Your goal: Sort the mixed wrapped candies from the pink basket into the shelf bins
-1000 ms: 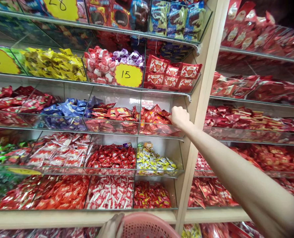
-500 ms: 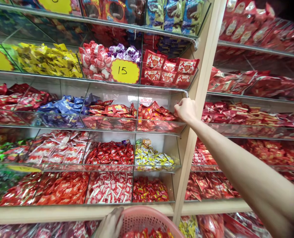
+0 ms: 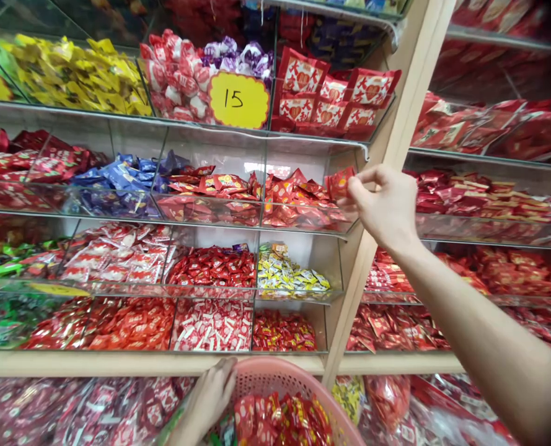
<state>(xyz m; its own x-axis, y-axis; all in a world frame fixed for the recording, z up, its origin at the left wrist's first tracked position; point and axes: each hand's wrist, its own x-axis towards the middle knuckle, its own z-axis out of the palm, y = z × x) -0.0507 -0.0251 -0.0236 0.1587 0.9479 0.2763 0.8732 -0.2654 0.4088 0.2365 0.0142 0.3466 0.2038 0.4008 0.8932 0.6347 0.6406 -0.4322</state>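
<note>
Between thumb and fingers, my right hand (image 3: 387,201) pinches a small red candy packet (image 3: 340,183). It is just in front of the right end of a glass shelf bin, where more red packets (image 3: 298,195) lie heaped. At the bottom, my left hand (image 3: 212,393) grips the left rim of a pink plastic basket (image 3: 298,371) with holes in its wall. Red-wrapped candies (image 3: 282,421) lie inside the basket, with a bit of green beside them. The fingertips of my left hand are partly hidden at the rim.
Glass-fronted bins hold yellow (image 3: 80,74), blue (image 3: 121,179) and red-and-white candies (image 3: 210,325). A yellow tag (image 3: 238,99) reading 15 hangs on an upper bin. A wooden upright (image 3: 349,297) divides the shelves, and bagged candies (image 3: 389,399) lie below.
My right hand has come out from the shelf bin toward me, with a red candy packet now showing in its fingers. The view has tilted down, showing more of the basket.
</note>
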